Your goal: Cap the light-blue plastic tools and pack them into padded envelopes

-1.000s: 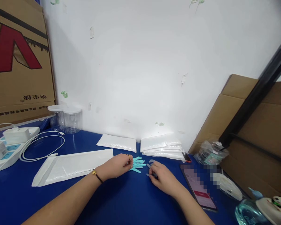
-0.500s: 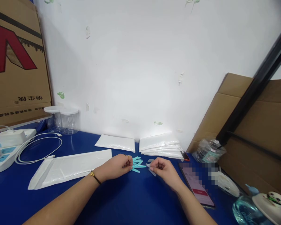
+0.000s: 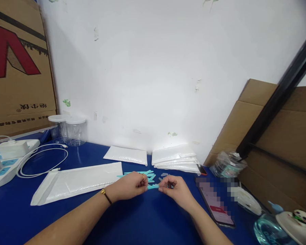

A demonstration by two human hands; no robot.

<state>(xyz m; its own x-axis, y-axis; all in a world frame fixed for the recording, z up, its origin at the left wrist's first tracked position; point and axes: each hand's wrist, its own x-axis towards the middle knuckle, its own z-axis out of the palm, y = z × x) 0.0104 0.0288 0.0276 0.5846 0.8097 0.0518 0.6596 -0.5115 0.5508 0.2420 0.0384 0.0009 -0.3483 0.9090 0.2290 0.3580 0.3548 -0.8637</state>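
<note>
My left hand (image 3: 136,185) is closed, its thumb and finger pinching one end of a slim teal plastic stick (image 3: 152,186) with a wavy edge. At the stick's other end, my right hand (image 3: 174,189) is closed in a pinch on a small clear plastic piece, mostly hidden by the fingertips. Whether that piece is fitted over the stick I cannot tell. Just behind the hands lie several more teal sticks (image 3: 150,175) in a loose heap. A few clear plastic pieces (image 3: 164,174) rest on the blue tabletop behind my right hand.
A long white padded mailer (image 3: 79,182) lies left of my hands. Smaller white mailers (image 3: 174,156) are stacked by the wall. A phone (image 3: 216,204) and a teal cup (image 3: 266,229) stand right; a power strip (image 3: 12,166), cable (image 3: 43,172) and clear jars (image 3: 76,132) left.
My left hand has taken hold of a teal stick and come slightly nearer. My right hand has moved slightly nearer and left to the stick's end. Several teal sticks now show behind my left hand.
</note>
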